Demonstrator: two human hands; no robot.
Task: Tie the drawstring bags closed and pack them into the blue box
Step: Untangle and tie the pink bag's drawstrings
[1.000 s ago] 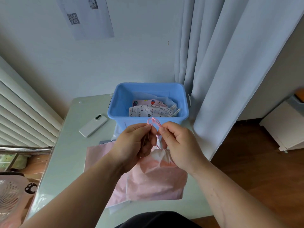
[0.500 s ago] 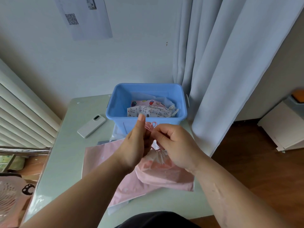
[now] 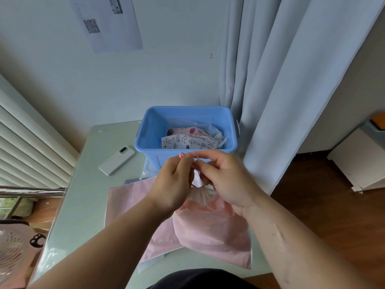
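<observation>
**Desk:** What's changed from half a second ago?

**Me:** The left hand (image 3: 173,183), mostly. Its forefinger stood straight up then. Now it's bent over and meets the thumb, and that grip is closed on the pink cord (image 3: 181,155), with a short end poking out above the fingertips. The right hand (image 3: 229,184) has moved up level with it. Its thumb and forefinger are curled and pinch the same cord just beside the left fingertips. The open loop I could see a second ago is gone from view.

**Desk:** And the bag?

**Me:** The pink drawstring bag (image 3: 212,232) hangs below both hands with its neck gathered tight. It's raised off the counter (image 3: 83,195), in front of the near wall of the blue box (image 3: 150,130). It has swung a little to the right since then, and its lower corner now reaches the counter's near edge. I can't tell if the knot is finished, because my fingers cover it.

**Desk:** Anything else moved?

**Me:** No. The flat pink bags (image 3: 129,197) lie under the hanging one as before, and the printed bags (image 3: 185,140) sit inside the box at the counter's far edge. The phone (image 3: 116,161) lies to the left of the box.
</observation>
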